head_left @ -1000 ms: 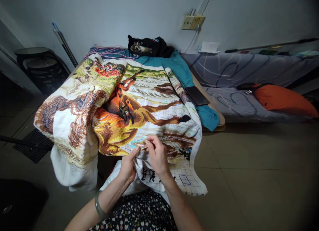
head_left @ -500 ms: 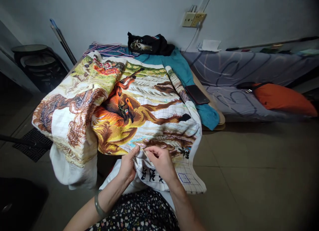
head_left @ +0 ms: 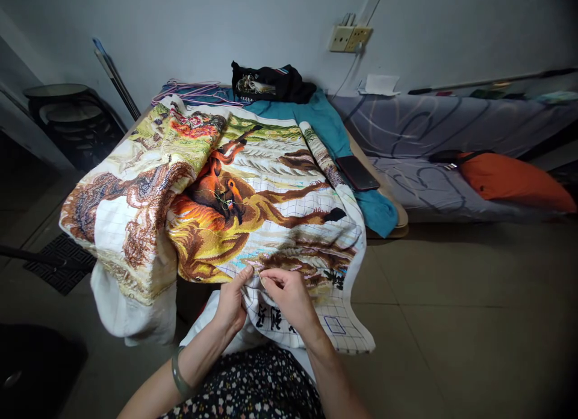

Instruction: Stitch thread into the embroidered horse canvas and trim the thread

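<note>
Near its front edge, the white, brown-patterned stitched cloth point(head_left: 289, 196) is grasped by the left hand point(head_left: 232, 300). A thin, pale strand point(head_left: 261, 277) is pinched by the right hand point(head_left: 289, 294).

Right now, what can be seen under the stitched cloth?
Teal fabric shows from beneath the stitched cloth beyond its far and right edges. Whatever lies under the middle is covered and cannot be seen.

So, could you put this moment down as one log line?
left hand: gripping cloth; right hand: pinched at cloth, anything held too small to identify; phone: on teal fabric
</note>
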Action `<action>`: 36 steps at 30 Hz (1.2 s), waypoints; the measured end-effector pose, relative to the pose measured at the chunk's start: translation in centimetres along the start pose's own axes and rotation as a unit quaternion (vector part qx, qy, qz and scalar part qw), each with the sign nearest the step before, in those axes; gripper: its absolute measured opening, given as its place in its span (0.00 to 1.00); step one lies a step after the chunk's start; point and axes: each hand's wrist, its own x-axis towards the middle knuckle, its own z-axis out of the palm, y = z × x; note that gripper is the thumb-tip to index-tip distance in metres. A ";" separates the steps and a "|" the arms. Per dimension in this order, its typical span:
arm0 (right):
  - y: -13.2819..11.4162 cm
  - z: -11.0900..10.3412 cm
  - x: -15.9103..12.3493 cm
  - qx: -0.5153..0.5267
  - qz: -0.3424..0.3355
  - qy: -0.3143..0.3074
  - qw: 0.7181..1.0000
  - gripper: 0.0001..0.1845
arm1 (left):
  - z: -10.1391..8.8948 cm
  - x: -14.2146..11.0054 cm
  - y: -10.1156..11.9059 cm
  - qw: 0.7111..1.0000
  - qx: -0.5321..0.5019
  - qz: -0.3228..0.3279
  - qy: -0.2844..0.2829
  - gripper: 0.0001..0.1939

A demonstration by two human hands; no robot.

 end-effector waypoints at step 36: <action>2.7 3.4 -0.3 0.214 0.026 0.068 0.974 0.08 | 1.2 0.2 -0.4 0.984 0.114 0.103 0.092 0.14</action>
